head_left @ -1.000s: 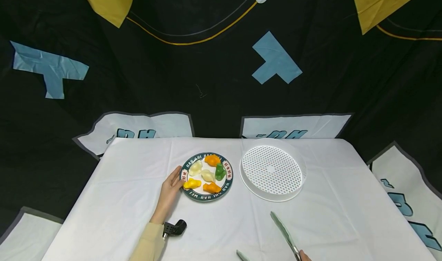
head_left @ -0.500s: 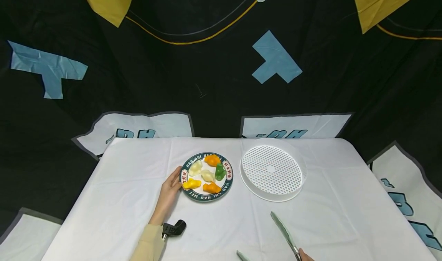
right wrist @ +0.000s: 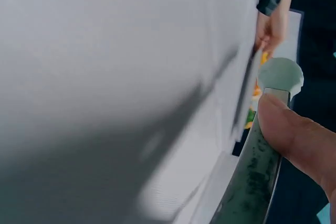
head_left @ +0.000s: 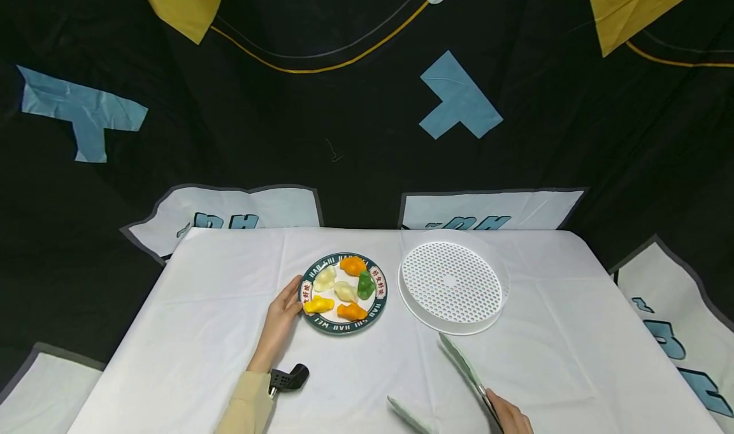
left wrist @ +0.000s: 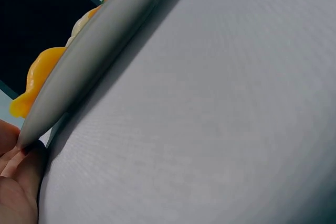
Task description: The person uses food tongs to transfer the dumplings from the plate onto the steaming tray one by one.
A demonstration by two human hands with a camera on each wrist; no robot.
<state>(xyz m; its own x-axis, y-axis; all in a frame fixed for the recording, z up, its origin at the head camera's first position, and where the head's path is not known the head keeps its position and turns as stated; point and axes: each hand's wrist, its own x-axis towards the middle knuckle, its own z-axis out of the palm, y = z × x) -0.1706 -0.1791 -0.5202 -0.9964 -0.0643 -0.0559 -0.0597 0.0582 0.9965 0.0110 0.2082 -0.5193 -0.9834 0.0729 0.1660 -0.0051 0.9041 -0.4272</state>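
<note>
My left hand (head_left: 281, 316) pinches the left rim of a round plate (head_left: 342, 329), white with a dark green lettered border. On the plate lie several toy-like dumplings: a yellow one (head_left: 318, 304), orange ones (head_left: 352, 312), pale ones (head_left: 345, 292) and a green one (head_left: 366, 285). In the left wrist view the plate's underside (left wrist: 89, 61) shows between thumb and fingers. My right hand (head_left: 509, 415) holds a pair of tongs (head_left: 460, 362) with pale green ends, arms spread apart, nothing between them. The right wrist view has my thumb (right wrist: 294, 135) pressed on one tong arm.
A round white steamer tray (head_left: 450, 283) full of holes stands right of the plate, beyond the tongs. All sit on a white-clothed table (head_left: 189, 332). Behind it hangs a black cloth (head_left: 367, 153) with blue and yellow shapes.
My right hand has come further into view, bringing the tongs forward and slightly left, towards the steamer tray and plate. The left hand and the plate stay where they were.
</note>
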